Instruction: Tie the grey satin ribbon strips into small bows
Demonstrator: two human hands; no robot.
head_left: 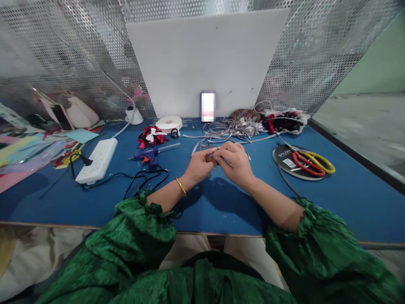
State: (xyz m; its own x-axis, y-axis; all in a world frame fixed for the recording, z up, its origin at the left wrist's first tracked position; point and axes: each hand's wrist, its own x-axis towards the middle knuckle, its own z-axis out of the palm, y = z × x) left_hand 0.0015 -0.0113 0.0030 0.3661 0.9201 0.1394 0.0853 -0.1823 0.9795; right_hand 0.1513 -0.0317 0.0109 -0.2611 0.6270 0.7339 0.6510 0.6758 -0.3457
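My left hand (201, 164) and my right hand (234, 162) meet above the middle of the blue table, fingertips pinched together. What they pinch is small and mostly hidden by the fingers. Just beyond them lie loose lengths of grey ribbon (221, 138), some passing behind my hands. A heap of small grey ribbon bows (245, 126) sits behind my right hand. Left of my hands rests a blue glue gun (148, 156) with a clear glue stick in its back.
On the right, scissors (311, 162) lie on a black ribbon spool (286, 158). A white power strip (99, 160), red-and-black bows (152, 137) and a white roll (169, 123) occupy the left. A phone (208, 106) leans on the white board (209, 59). Black cord (142, 175) crosses the table.
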